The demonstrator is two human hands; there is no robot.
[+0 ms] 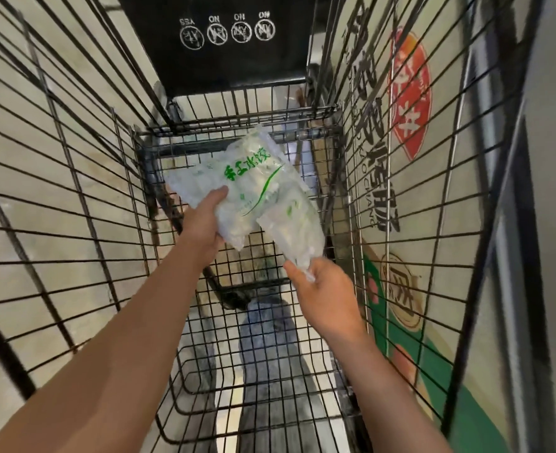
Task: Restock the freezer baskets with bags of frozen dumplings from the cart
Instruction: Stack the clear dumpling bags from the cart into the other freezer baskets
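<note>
I look down into a black wire shopping cart (pixel 84 197). My left hand (pixel 204 223) grips a clear bag of frozen dumplings with green lettering (pixel 247 181) by its lower left edge, held above the cart's floor. My right hand (pixel 322 295) pinches the bottom corner of a second clear dumpling bag (pixel 296 230), which overlaps the first on its right. Both bags hang in the air near the cart's far end. No freezer basket is in view.
The cart's wire floor (pixel 263 371) shows a leg in grey trousers and the tiled ground beneath it. A black child-seat flap with white warning icons (pixel 224 37) stands at the far end. A printed panel with red and green graphics (pixel 407 178) runs along the right side.
</note>
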